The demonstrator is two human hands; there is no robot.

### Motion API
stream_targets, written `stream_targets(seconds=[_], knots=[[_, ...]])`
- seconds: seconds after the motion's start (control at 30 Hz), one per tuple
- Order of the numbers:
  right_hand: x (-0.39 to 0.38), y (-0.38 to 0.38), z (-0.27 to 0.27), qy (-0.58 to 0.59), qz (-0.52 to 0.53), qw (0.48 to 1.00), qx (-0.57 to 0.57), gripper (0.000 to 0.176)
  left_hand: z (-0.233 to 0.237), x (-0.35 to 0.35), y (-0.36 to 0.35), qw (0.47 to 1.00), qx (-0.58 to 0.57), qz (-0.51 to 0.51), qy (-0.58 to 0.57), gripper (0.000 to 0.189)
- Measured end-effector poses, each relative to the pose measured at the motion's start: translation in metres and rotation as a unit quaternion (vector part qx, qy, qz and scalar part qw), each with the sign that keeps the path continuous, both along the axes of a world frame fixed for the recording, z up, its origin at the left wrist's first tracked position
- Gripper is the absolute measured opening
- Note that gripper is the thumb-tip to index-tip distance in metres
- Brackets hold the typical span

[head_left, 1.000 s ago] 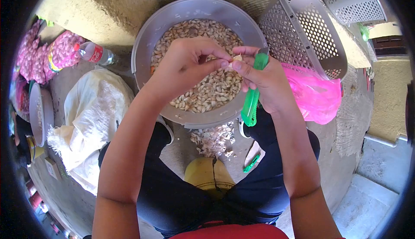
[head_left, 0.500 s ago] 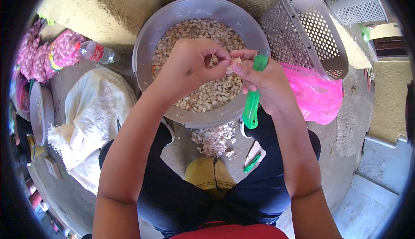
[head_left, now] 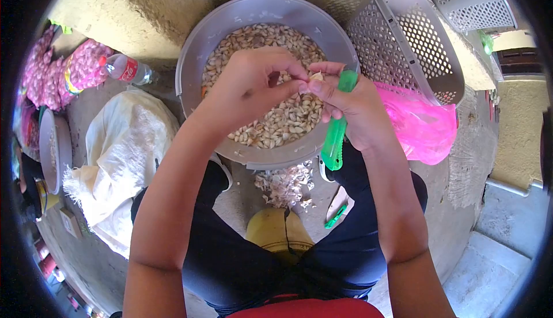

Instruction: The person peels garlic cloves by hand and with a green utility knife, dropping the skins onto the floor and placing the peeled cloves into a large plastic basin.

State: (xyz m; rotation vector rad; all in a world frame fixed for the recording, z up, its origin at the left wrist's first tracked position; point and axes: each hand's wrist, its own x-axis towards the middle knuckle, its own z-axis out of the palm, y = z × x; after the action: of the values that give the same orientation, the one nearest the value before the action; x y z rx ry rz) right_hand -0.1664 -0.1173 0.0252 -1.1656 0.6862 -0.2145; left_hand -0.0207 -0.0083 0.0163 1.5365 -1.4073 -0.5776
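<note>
Over a wide grey tub point(head_left: 190, 59) of garlic cloves point(head_left: 288, 125), both of my hands meet at one garlic clove point(head_left: 316, 77). My left hand point(head_left: 253, 88) pinches at the clove's left side with thumb and forefinger. My right hand point(head_left: 363, 108) has its thumb and forefinger on the same clove. It also keeps a green utility knife point(head_left: 334, 142) in its grip, handle pointing down and blade end up. The fingers partly cover the clove, so how much skin is on it is hard to see.
Papery garlic skins point(head_left: 285, 185) lie below the tub, before a yellow container point(head_left: 279, 229). A second green cutter point(head_left: 336, 217) is near my right leg. A white sack point(head_left: 129, 139) and cola bottle point(head_left: 128, 69) stand left; a pink bag point(head_left: 423, 128) and perforated basket point(head_left: 397, 42) right.
My left hand has shifted slightly, its thumb and forefinger now closer to the clove. The bit of skin seen in its fingers before no longer shows. My right hand has hardly moved.
</note>
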Motion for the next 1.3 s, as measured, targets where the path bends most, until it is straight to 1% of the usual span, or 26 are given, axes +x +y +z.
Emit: stream_targets(seconds=[0.03,0.13,0.23,0.33,0.43,0.53,0.63,0.73,0.83,0.93,1.03,1.1,1.2,1.23,1.3], knots=[[0.000,0.000,-0.001,0.001,0.002,1.000,-0.008,0.037,-0.003,0.002,0.000,1.000,-0.013,-0.008,0.006,0.012],[0.000,0.001,-0.002,0.006,0.007,0.999,-0.031,0.036,-0.002,0.003,0.002,0.999,0.026,-0.006,0.036,0.010],[0.001,0.002,-0.004,0.008,0.006,0.999,-0.041,0.035,0.002,-0.003,0.001,0.998,0.058,0.020,-0.002,0.006],[0.003,0.003,-0.008,-0.003,-0.008,0.999,-0.032,0.034,-0.012,-0.014,-0.004,0.996,-0.044,0.066,-0.051,0.005],[0.005,0.007,-0.008,-0.001,-0.027,0.999,-0.036,0.033,-0.019,-0.016,-0.007,0.989,-0.072,0.100,-0.080,0.004],[0.007,0.007,-0.009,0.008,-0.026,0.998,-0.056,0.033,-0.017,-0.017,-0.007,0.991,-0.042,0.117,-0.051,0.005],[0.008,0.009,-0.008,0.021,-0.022,0.996,-0.086,0.034,-0.020,-0.015,-0.008,0.989,-0.045,0.126,-0.062,0.006],[0.008,0.010,-0.009,0.016,-0.028,0.993,-0.114,0.034,-0.014,-0.016,-0.005,0.991,0.020,0.133,-0.014,0.009],[0.006,0.006,-0.009,0.018,-0.023,0.992,-0.120,0.033,-0.007,-0.015,-0.004,0.983,0.095,0.107,0.114,0.013],[0.005,0.005,-0.006,0.031,-0.020,0.991,-0.130,0.033,-0.014,-0.014,-0.006,0.984,0.046,0.075,0.158,0.015],[0.004,0.005,-0.007,0.042,-0.030,0.989,-0.141,0.033,-0.013,-0.006,-0.004,0.980,0.109,0.047,0.159,0.016],[0.004,0.004,-0.010,0.055,-0.041,0.987,-0.144,0.031,-0.013,-0.005,-0.005,0.974,0.133,0.066,0.172,0.016],[0.004,0.002,-0.010,0.092,-0.015,0.988,-0.125,0.028,-0.006,-0.007,-0.005,0.959,0.179,0.088,0.202,0.017],[0.004,0.002,-0.010,0.073,-0.020,0.992,-0.099,0.028,-0.004,-0.007,-0.005,0.952,0.196,0.095,0.213,0.017],[0.005,0.005,-0.010,0.035,-0.028,0.998,-0.047,0.026,-0.005,-0.007,-0.005,0.957,0.187,0.090,0.200,0.017]])
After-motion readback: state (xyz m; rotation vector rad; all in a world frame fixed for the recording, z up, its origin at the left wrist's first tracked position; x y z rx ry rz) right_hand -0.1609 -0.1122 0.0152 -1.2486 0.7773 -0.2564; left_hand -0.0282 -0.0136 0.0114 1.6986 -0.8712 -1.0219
